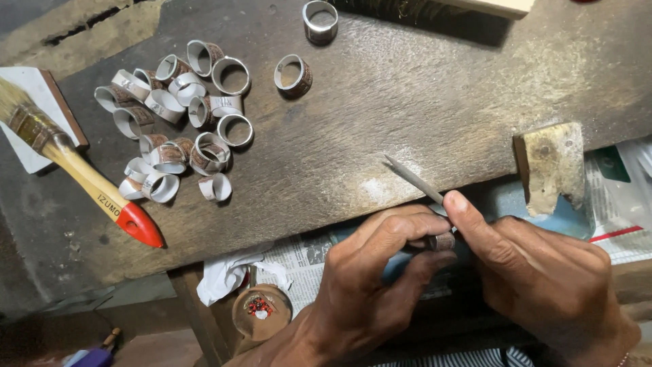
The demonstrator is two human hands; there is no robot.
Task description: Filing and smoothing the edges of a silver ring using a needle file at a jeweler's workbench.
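Note:
My left hand [370, 272] pinches a small brown-and-silver ring [442, 240] between thumb and fingers, just below the front edge of the dark wooden bench [380, 102]. A thin grey needle file [414, 179] is gripped in my right hand [543, 278]; its shaft runs through or against the ring and its tip points up-left over the bench. A patch of pale filing dust lies on the wood beside the tip. Both hands touch at the ring.
A pile of several similar metal rings [173, 122] lies at the bench's upper left, with two single rings [293, 75] [320, 20] apart. A paintbrush with a red-tipped handle [81, 173] lies at left. A wooden bench peg [551, 166] juts out at right. Newspaper [299, 255] sits below.

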